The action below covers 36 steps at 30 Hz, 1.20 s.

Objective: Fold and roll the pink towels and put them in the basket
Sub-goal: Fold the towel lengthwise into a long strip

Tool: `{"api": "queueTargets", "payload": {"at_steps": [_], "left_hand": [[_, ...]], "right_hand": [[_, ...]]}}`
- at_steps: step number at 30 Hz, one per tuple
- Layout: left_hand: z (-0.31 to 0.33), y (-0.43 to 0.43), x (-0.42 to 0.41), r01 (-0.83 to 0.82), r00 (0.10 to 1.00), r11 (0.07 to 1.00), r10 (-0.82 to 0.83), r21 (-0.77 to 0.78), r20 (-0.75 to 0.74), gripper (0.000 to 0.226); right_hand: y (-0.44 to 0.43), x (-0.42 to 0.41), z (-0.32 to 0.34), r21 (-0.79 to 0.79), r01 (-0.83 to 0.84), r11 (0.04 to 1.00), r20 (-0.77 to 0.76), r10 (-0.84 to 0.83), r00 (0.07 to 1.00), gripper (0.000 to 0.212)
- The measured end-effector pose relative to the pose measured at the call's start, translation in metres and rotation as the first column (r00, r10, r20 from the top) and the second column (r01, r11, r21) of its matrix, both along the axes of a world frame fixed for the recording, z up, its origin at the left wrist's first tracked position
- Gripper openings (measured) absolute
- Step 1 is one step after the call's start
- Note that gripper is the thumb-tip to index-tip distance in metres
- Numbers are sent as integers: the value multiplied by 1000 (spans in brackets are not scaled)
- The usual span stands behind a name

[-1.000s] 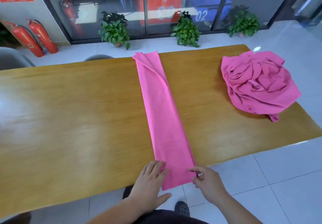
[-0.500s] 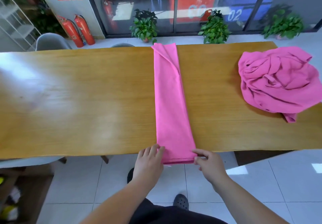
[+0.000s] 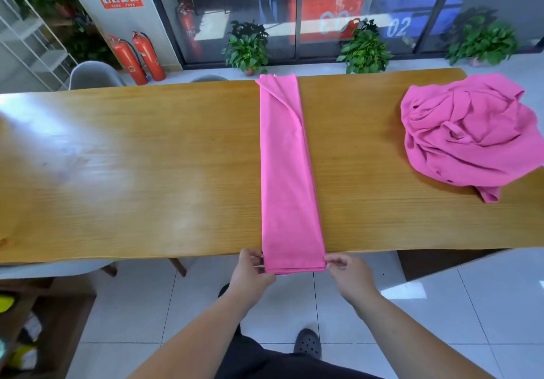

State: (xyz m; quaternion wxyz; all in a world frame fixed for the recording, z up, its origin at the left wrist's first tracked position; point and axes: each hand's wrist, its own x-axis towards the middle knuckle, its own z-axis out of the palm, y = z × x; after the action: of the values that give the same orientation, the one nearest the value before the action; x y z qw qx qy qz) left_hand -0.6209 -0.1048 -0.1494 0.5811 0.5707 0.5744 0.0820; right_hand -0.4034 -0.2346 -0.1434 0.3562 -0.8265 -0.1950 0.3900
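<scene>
both arms reach forward; the left hand (image 3: pixel 250 272) and right hand (image 3: pixel 348 275) each pinch a near corner of the folded towel (image 3: pixel 290 172), a long smooth pink strip lying across the glossy wooden table (image 3: pixel 147 172), its end overhanging. a crumpled towel pile (image 3: pixel 471 131) sits right.

Pink towel (image 3: pixel 287 172) folded into long strip across desk (image 3: pixel 147 172) (near end overhanging); second towel (image 3: pixel 468 131) crumpled at right.

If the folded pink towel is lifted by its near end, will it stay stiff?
Likely floppy: the folded towel is thin cloth, pinched at its near corners by the left hand and right hand. Layers may shift; the far end gapes.
</scene>
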Motion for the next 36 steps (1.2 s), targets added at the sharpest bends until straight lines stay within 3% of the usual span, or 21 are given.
{"api": "queueTargets", "payload": {"at_steps": [3,7,13,18,20,22,26,28,31,33,36], "left_hand": [[-5,5,1,-160,984,981,167,-111,57,36],[-11,11,6,-304,941,939,322,-158,101,23],[-6,19,1,-282,935,940,314,-193,166,32],[12,29,-1,-187,927,931,274,-314,258,34],[31,41,6,-123,909,910,263,-396,322,35],[61,57,16,-52,852,906,260,-420,455,41],[113,78,30,-10,635,946,256,-324,729,51],[107,74,27,-8,705,968,183,-250,686,51],[60,44,9,32,957,996,-7,-82,291,50],[31,18,-3,71,992,993,-61,-90,110,44],[23,7,-9,44,987,988,-20,-146,159,43]], "right_hand": [[4,-2,1,-11,19,1000,-31,-20,999,5],[11,-3,-4,49,37,998,-159,-29,987,18],[14,8,-8,167,160,973,-304,-104,947,11],[20,21,13,195,35,980,-430,54,901,46],[32,30,29,163,-18,987,-422,86,902,50],[49,39,52,184,-4,983,-395,78,915,51],[62,49,108,477,118,871,-398,95,912,54],[57,48,104,484,97,870,-347,89,934,56],[30,29,54,282,37,959,-268,41,963,57],[8,15,32,156,-69,985,-287,112,951,60],[0,14,31,141,-99,985,-339,142,930,60]]}}
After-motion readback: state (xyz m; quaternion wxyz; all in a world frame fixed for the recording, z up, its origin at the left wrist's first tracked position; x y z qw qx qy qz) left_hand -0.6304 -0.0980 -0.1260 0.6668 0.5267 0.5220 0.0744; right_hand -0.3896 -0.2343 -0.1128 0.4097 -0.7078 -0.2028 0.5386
